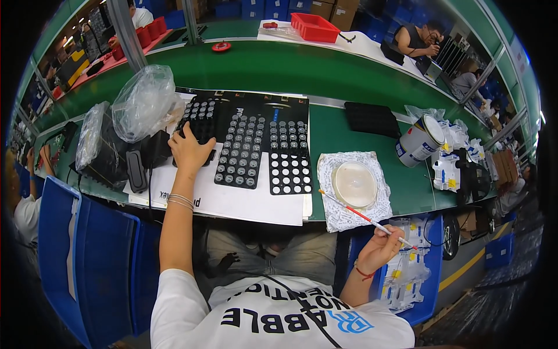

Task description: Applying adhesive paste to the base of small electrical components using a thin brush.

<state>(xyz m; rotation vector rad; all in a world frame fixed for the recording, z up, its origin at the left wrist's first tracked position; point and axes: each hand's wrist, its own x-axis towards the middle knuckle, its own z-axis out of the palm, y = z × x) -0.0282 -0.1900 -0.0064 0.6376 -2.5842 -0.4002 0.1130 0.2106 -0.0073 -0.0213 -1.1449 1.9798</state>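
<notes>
My left hand [190, 152] reaches over the leftmost black tray [201, 129], fingers spread on its lower part. Small round clear-topped pieces fill that tray's far rows. Beside it lies a middle black tray [239, 154] full of similar round pieces. To the right, another tray [290, 173] has white round pieces in its near rows and clear-topped ones farther off. In my right hand [379, 251] is a thin brush [361, 215] with a red and white handle. Its tip points left, by the near left edge of a round dish [354, 185] of pale material.
The dish rests on printed paper [382, 210]. A metal can [421, 141] and white plastic parts [446, 174] stand at right, with a black foam tray [372, 119] behind. Plastic bags [144, 104] and a black device [136, 171] lie left. Blue bins [96, 262] flank me.
</notes>
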